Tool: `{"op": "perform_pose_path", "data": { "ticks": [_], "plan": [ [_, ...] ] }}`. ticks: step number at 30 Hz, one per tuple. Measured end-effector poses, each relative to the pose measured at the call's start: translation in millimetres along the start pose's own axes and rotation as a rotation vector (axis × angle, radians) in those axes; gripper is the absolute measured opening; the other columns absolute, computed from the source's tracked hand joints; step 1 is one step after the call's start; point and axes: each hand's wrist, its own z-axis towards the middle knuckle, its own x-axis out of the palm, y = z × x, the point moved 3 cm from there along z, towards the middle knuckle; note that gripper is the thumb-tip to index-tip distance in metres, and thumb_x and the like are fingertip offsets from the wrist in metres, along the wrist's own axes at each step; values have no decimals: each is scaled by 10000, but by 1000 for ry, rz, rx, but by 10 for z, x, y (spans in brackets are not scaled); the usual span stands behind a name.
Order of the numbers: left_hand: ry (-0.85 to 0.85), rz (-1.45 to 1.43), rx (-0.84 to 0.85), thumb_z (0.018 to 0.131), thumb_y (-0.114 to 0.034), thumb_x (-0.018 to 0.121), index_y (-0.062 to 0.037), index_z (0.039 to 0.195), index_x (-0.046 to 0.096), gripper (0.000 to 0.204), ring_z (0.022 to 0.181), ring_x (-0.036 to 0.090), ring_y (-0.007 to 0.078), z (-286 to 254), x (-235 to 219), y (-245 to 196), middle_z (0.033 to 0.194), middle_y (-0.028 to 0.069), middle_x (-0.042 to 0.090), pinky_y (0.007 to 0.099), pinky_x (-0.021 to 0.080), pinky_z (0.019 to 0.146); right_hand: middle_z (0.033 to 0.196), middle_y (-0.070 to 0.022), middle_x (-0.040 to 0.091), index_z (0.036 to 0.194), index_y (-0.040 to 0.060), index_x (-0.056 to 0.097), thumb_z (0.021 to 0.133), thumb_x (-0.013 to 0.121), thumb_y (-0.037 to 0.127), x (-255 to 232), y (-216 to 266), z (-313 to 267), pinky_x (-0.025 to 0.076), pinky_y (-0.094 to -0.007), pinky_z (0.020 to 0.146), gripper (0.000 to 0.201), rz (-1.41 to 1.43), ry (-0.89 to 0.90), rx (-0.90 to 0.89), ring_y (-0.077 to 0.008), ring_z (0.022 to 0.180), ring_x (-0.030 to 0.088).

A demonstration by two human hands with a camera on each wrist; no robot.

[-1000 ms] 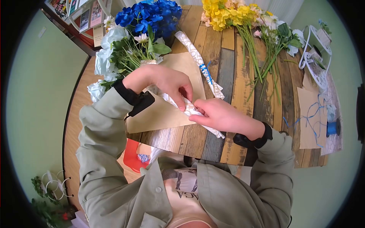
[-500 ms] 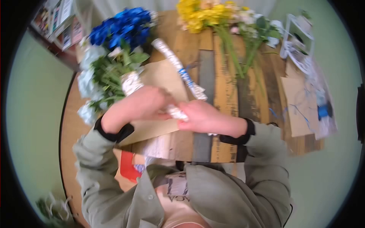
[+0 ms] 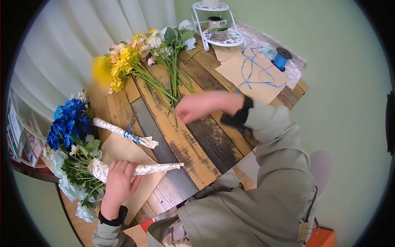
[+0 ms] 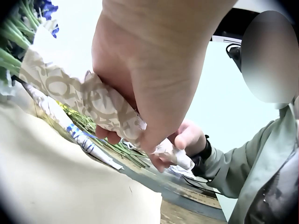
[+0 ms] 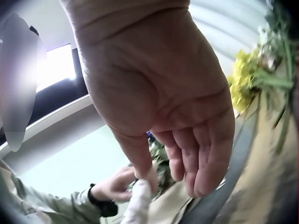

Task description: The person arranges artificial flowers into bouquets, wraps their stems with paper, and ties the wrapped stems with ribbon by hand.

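My left hand (image 3: 119,181) grips the white-and-beige patterned paper (image 3: 158,168) rolled round a bouquet's stems, its narrow end pointing right. Out of the wide end come pale blue roses (image 3: 68,187) and green leaves, next to a blue hydrangea (image 3: 70,125). In the left wrist view the fingers curl round the patterned wrap (image 4: 70,88). My right hand (image 3: 201,106), blurred, is off the wrap and over the table, nearest the loose green stems (image 3: 154,84). In the right wrist view its fingers (image 5: 208,158) are loosely extended, with nothing held.
A second patterned paper roll (image 3: 109,126), tied with blue ribbon, lies beyond brown paper (image 3: 117,149). Yellow flowers (image 3: 123,61) lie at the back. To the right are a blue ribbon spool (image 3: 281,59), a brown sheet (image 3: 255,80) with loose ribbon, and a white stand (image 3: 230,38).
Both hands were together on the wrap; the right has let go and moved away to the right. The left still holds the wrap. The head view has turned right.
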Motion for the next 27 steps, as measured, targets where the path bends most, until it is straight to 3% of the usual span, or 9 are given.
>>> {"op": "perform_pose_path", "data": {
  "ticks": [1, 3, 8, 15, 19, 21, 22, 24, 27],
  "plan": [
    [-5, -12, 2, 712, -147, 687, -3, 928, 569, 285, 776, 536, 308, -11, 7, 11, 814, 127, 555, 396, 402, 736, 742, -100, 637, 836, 71, 624, 765, 608, 183, -148, -392, -175, 469, -395, 618, 133, -312, -191, 103, -275, 713, 619],
    [-32, -34, -19, 717, -146, 684, -6, 937, 565, 287, 778, 537, 309, -20, -9, 51, 816, 127, 557, 395, 401, 731, 778, -106, 638, 840, 66, 625, 685, 629, 100, -319, -829, -650, 457, -396, 621, 159, -594, -149, 414, -275, 744, 616],
    [-104, -81, -31, 702, -104, 687, -5, 924, 555, 277, 757, 517, 324, -4, -6, 122, 811, 135, 545, 405, 393, 697, 726, -96, 616, 794, 55, 617, 670, 654, 53, -43, -1272, -1270, 451, -386, 608, 130, -180, -167, 337, -282, 731, 604],
    [-158, -98, -60, 698, -98, 688, -7, 930, 555, 282, 756, 489, 336, -37, -73, 149, 808, 142, 528, 402, 389, 690, 763, -109, 554, 824, 24, 529, 841, 508, 133, 78, -1441, -1319, 437, -363, 650, 112, -392, -378, 301, -260, 713, 556],
    [-163, -126, -68, 700, -98, 686, -7, 933, 559, 281, 760, 489, 333, -61, -102, 154, 809, 139, 529, 401, 391, 695, 757, -84, 564, 895, 19, 466, 927, 449, 132, -694, -931, -1265, 465, -301, 623, 119, 37, -957, 319, -158, 654, 572],
    [-175, -130, -78, 701, -100, 687, -7, 933, 560, 280, 766, 491, 331, -62, -112, 150, 811, 137, 531, 400, 393, 699, 768, -100, 583, 923, 19, 457, 936, 433, 99, -1081, -457, -1263, 471, -284, 564, 84, -43, -1274, 98, -145, 613, 590],
    [-175, -125, -71, 704, -107, 689, -8, 945, 558, 292, 780, 499, 330, -62, -114, 145, 823, 135, 540, 395, 398, 711, 768, -100, 583, 923, 19, 457, 936, 433, 99, -1187, -254, -1219, 471, -284, 564, 84, -48, -1263, 85, -145, 613, 590],
    [-190, -119, -83, 706, -114, 691, -9, 958, 556, 304, 793, 506, 328, -54, -129, 157, 835, 133, 548, 391, 402, 722, 804, -96, 605, 949, 13, 459, 951, 449, 124, -1325, 161, -1086, 477, -260, 578, 111, 386, -1105, -292, -144, 638, 594],
    [-158, -138, -73, 715, -142, 698, -24, 1052, 519, 400, 855, 530, 321, -82, -103, 206, 890, 134, 579, 393, 416, 751, 805, -87, 603, 973, 6, 450, 957, 452, 129, -1243, 688, -849, 480, -244, 594, 124, 503, -871, -382, -142, 658, 596]
  ]
}}
